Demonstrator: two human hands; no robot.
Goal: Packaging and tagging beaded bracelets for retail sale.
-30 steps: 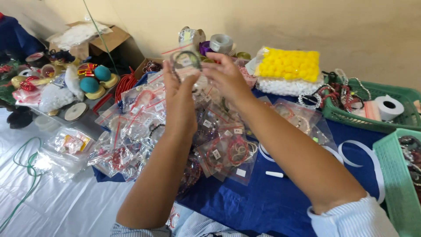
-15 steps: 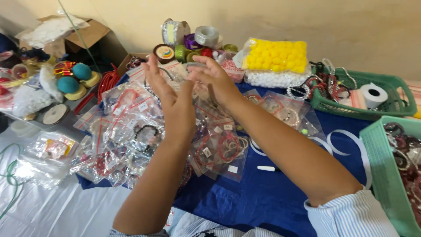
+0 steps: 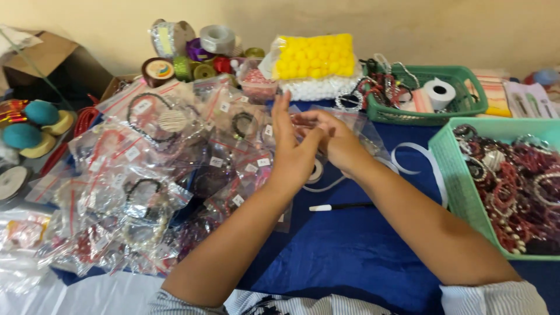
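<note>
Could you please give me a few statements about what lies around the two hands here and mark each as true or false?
1. The left hand and right hand meet above the blue cloth. True.
2. The bag of yellow pompoms lies inside a green basket. False: it lies outside, beside the dark green plastic basket.
3. A white-capped black pen lies on the cloth. True.
4. The white tape roll sits among the clear packets. False: it sits in the dark green basket.
</note>
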